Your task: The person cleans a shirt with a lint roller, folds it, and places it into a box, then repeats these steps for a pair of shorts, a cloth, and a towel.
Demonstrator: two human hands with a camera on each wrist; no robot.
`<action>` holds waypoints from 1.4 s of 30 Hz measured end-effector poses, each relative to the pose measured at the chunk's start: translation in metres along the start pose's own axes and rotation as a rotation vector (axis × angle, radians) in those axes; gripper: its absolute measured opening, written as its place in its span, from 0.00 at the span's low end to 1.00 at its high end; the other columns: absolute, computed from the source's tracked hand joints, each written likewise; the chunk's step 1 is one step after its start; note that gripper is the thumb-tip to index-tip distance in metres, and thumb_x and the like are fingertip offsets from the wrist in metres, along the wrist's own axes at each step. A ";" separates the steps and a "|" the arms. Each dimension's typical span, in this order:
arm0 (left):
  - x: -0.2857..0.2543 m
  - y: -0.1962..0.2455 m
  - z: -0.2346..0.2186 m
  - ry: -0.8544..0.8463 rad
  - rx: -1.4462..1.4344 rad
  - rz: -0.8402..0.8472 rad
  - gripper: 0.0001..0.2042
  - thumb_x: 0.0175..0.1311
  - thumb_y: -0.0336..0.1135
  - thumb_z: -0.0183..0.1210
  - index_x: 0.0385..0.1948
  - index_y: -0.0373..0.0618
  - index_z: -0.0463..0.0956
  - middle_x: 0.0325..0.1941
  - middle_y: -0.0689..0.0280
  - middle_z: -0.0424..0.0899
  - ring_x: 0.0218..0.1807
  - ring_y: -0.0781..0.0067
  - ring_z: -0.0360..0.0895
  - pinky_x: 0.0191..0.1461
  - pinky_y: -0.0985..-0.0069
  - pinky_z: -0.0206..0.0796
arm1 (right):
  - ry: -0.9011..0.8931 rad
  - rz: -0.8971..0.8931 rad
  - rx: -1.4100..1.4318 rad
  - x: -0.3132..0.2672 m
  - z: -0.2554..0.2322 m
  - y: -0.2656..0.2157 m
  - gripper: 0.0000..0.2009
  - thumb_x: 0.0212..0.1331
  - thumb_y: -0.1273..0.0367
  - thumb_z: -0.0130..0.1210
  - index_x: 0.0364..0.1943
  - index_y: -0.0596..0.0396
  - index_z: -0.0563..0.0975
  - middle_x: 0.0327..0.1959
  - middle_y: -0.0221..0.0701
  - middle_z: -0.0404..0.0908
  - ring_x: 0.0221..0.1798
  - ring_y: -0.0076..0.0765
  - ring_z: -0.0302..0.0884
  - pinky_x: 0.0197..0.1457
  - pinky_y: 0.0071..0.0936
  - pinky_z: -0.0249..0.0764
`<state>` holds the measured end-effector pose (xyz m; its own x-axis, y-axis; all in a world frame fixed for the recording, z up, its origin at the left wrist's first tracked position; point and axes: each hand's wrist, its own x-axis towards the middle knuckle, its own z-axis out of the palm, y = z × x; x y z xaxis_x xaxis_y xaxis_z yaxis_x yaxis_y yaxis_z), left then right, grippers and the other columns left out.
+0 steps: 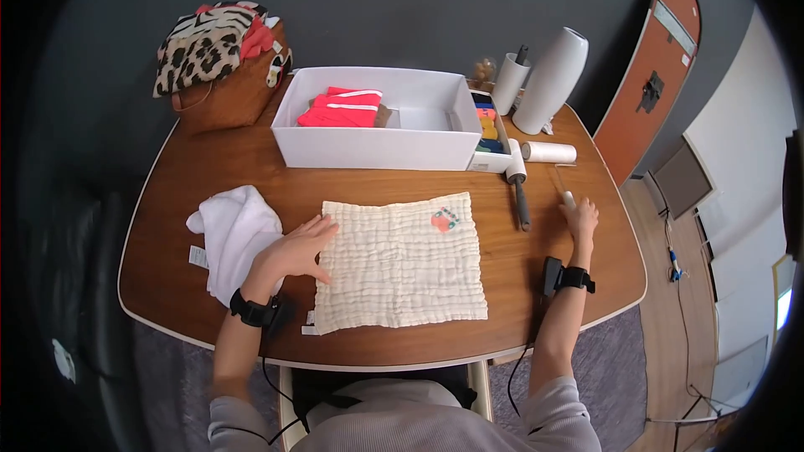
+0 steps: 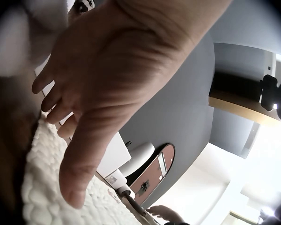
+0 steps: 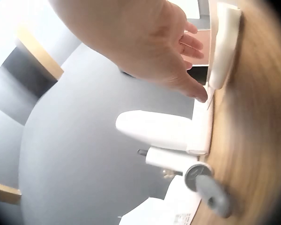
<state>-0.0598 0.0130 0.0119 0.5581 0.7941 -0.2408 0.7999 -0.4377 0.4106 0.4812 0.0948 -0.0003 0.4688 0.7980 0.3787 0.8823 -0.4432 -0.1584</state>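
A cream crinkled cloth (image 1: 402, 264) lies spread flat on the table, with a small coral and green motif at its upper right. My left hand (image 1: 293, 253) is at its left edge, fingers spread and fingertips over the border; in the left wrist view the thumb of that hand (image 2: 103, 89) points down at the cloth (image 2: 51, 173). My right hand (image 1: 579, 219) is at the right beside a small white handle (image 1: 569, 199) with a thin metal part. In the right wrist view the hand (image 3: 154, 51) has loosely extended fingers next to the white handle (image 3: 225, 44).
A white towel (image 1: 239, 238) lies left of the cloth. Behind stand a white box (image 1: 377, 151) with red clothing, a narrow box (image 1: 490, 161), a brown bag (image 1: 226, 100) and a white vase (image 1: 553, 79). A lint roller (image 1: 519, 188) and a white roll (image 1: 550, 152) lie at right.
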 end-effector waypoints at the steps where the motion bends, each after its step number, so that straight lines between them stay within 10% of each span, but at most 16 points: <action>1: -0.001 -0.003 0.001 0.011 -0.006 0.004 0.48 0.36 0.47 0.68 0.59 0.32 0.50 0.65 0.44 0.45 0.68 0.53 0.39 0.68 0.72 0.38 | -0.036 -0.045 -0.025 0.007 0.016 0.013 0.25 0.43 0.58 0.60 0.45 0.59 0.70 0.43 0.45 0.72 0.49 0.53 0.65 0.50 0.40 0.65; 14: -0.007 -0.007 0.013 0.097 -0.012 0.012 0.48 0.35 0.47 0.66 0.59 0.32 0.50 0.67 0.52 0.44 0.68 0.58 0.41 0.67 0.71 0.42 | 0.173 0.163 -0.017 -0.008 -0.007 0.000 0.21 0.53 0.49 0.46 0.34 0.52 0.74 0.29 0.43 0.78 0.35 0.51 0.76 0.35 0.45 0.70; 18: -0.010 -0.001 0.012 0.105 -0.018 -0.018 0.48 0.36 0.45 0.67 0.60 0.33 0.49 0.68 0.52 0.42 0.69 0.57 0.38 0.68 0.71 0.39 | 0.378 -0.047 0.317 -0.024 -0.062 -0.039 0.19 0.54 0.52 0.49 0.30 0.55 0.73 0.21 0.41 0.76 0.23 0.44 0.74 0.26 0.37 0.68; 23: -0.010 0.004 0.010 0.118 0.010 -0.020 0.50 0.35 0.42 0.68 0.60 0.31 0.43 0.67 0.49 0.41 0.69 0.56 0.35 0.69 0.70 0.36 | 0.135 -0.689 0.707 -0.064 -0.077 -0.106 0.11 0.49 0.64 0.58 0.26 0.57 0.73 0.12 0.35 0.70 0.14 0.28 0.67 0.17 0.27 0.60; 27: -0.006 0.003 0.016 0.159 -0.029 -0.008 0.54 0.33 0.40 0.69 0.59 0.27 0.37 0.65 0.43 0.42 0.69 0.53 0.37 0.70 0.69 0.35 | 0.009 -1.032 0.281 -0.116 -0.080 -0.168 0.19 0.42 0.48 0.57 0.21 0.50 0.73 0.14 0.32 0.72 0.15 0.37 0.71 0.17 0.29 0.64; 38: 0.001 0.000 0.027 0.256 0.003 -0.068 0.61 0.18 0.39 0.74 0.58 0.25 0.38 0.61 0.39 0.52 0.65 0.52 0.51 0.65 0.67 0.47 | -0.176 -1.150 0.253 -0.138 -0.058 -0.190 0.19 0.42 0.51 0.58 0.33 0.48 0.78 0.24 0.31 0.79 0.21 0.37 0.76 0.21 0.27 0.70; 42: -0.004 0.010 0.013 0.158 0.002 -0.110 0.57 0.27 0.40 0.72 0.58 0.24 0.38 0.62 0.38 0.49 0.66 0.50 0.47 0.68 0.68 0.41 | -0.229 -1.121 0.317 -0.136 -0.057 -0.188 0.17 0.42 0.54 0.59 0.35 0.47 0.77 0.23 0.31 0.78 0.22 0.37 0.75 0.22 0.27 0.70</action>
<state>-0.0509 -0.0006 0.0055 0.4256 0.8935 -0.1435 0.8547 -0.3449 0.3879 0.2488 0.0463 0.0300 -0.6041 0.7450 0.2830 0.7609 0.6447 -0.0728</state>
